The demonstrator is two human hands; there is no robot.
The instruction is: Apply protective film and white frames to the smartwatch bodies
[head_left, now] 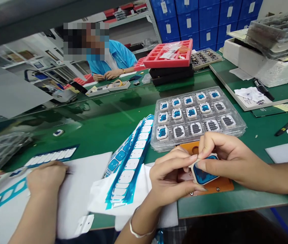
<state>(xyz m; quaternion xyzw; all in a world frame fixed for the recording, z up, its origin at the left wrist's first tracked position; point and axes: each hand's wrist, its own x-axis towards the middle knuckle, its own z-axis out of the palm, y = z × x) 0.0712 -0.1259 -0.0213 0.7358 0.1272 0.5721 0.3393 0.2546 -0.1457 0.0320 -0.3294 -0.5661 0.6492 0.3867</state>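
Module [204,173] pinched just above the orange jig [225,185], tilted, white frame around a blue film face. Head view is all I get from here. Left hand [171,179] and right hand [229,157] are together, both clamped on the module, left fingers [177,166] along the near edge, right thumb [205,165] on the top rim. Good handling here looks like holding by the white frame, pads off the blue, module steady over the jig. Can't tell from here whether any pad touches the film.

Clear tray [197,118] sits just behind the hands, blue-filmed modules in the far rows, dark-centred ones mostly in the near rows. Blue-and-white strip sheets [131,159] lie left of the hands, partly on white tissue [100,200]. Further left, another person's hand [46,178] rests on a white sheet [88,176]. Across the green bench [113,115], co-worker [118,57] in a blue smock, hands down near a small white tray [108,88]. Red tray [168,54] tops black cases [170,74].

Writing: blue bins [184,20] carry white labels, too small to read. Paper [252,96] by the black marker [263,88] has handwriting, not legible. No brand readable anywhere.
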